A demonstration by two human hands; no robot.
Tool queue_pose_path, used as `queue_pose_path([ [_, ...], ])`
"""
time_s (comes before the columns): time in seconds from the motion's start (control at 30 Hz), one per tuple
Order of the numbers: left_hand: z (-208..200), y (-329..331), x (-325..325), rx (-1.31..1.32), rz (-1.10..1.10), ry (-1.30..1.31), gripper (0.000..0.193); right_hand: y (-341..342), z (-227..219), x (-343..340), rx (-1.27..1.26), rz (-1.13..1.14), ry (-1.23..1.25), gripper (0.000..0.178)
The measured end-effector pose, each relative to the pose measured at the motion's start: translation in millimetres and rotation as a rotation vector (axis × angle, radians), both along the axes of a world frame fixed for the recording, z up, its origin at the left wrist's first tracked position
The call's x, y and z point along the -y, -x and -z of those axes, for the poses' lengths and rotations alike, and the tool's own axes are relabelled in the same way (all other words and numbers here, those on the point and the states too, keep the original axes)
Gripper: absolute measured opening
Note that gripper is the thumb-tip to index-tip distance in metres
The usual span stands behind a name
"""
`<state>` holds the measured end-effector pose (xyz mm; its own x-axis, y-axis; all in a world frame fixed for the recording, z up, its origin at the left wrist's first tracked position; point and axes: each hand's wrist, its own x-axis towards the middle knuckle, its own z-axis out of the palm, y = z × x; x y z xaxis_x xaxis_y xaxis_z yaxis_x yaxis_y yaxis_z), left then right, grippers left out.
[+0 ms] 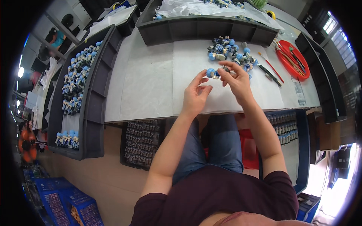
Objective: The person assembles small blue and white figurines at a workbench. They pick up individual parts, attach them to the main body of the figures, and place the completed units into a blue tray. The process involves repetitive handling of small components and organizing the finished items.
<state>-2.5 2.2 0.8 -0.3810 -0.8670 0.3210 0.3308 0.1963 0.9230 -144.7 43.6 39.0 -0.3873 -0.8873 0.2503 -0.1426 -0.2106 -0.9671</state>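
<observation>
Over the white-covered table (151, 75), my right hand (235, 81) pinches a small figurine (210, 73) with a round light-blue head. The figurine lies sideways, its head toward my left hand and its lower part hidden behind my right fingers. Close by on the left, my left hand (197, 93) has its thumb and fingers apart. Its fingertips come near the blue head; whether they touch it I cannot tell. Just beyond my hands lies a loose pile of similar blue-headed figurines (225, 49), spreading toward the right.
A red bowl (306, 75) of brushes stands at the right, beside a red brush (272, 68) and a dark pen-like tool (269, 75). A grey crate (203, 30) borders the far side. Another grey crate (98, 98) with rows of figurines stands left. Filled trays sit below the table.
</observation>
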Motion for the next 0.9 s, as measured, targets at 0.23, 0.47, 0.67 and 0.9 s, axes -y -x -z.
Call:
queue_pose_path([
  [0.23, 3.3, -12.0, 11.7, -0.135, 0.028, -0.161, 0.03, -22.3, 31.5, -15.4, -0.016, -0.191, -0.208, 0.041],
  [0.47, 2.2, -13.4, 12.2, -0.192, 0.077, -0.296, 0.032, -25.3, 29.8, -26.1, 0.03, -0.237, -0.073, 0.031],
  [0.67, 1.3, -13.7, 11.2, -0.169, 0.095, -0.275, 0.031, -24.9, 30.9, -25.2, 0.016, -0.241, -0.052, 0.029],
  [0.9, -1.7, -12.4, 9.8, -0.159, 0.077, -0.303, 0.029, -24.1, 33.7, -24.9, 0.043, -0.244, -0.017, 0.035],
])
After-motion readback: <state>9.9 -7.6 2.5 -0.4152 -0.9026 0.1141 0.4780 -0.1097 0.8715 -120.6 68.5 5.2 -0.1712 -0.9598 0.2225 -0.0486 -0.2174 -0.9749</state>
